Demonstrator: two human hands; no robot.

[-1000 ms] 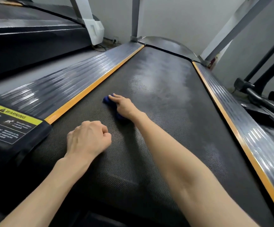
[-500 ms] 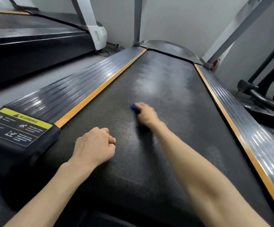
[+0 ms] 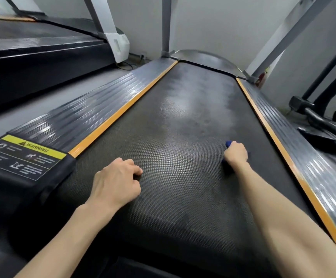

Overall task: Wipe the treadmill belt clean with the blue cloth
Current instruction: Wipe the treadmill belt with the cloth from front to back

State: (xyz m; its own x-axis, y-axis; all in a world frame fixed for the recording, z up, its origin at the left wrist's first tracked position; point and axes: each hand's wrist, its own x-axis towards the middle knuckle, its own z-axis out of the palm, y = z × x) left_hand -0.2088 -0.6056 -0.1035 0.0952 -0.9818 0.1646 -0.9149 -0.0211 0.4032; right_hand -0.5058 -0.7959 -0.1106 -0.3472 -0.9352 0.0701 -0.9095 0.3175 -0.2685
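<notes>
The black textured treadmill belt (image 3: 183, 121) runs away from me between two orange-edged side rails. My right hand (image 3: 235, 153) presses down on the belt near its right side, fingers curled round the blue cloth (image 3: 228, 144); only a small blue corner shows past the knuckles. My left hand (image 3: 116, 182) rests on the belt's near left part as a fist with nothing in it. A pale dusty sheen covers the belt's middle and far part.
The left side rail (image 3: 94, 115) carries a yellow warning label (image 3: 25, 155) at its near end. The right side rail (image 3: 295, 137) borders the belt. Another treadmill (image 3: 32, 57) stands to the left, dark gym equipment (image 3: 319, 117) to the right. Grey uprights rise at the far end.
My right hand has slid the blue cloth across the belt from the left side to the right side. The left hand has stayed in place as a fist.
</notes>
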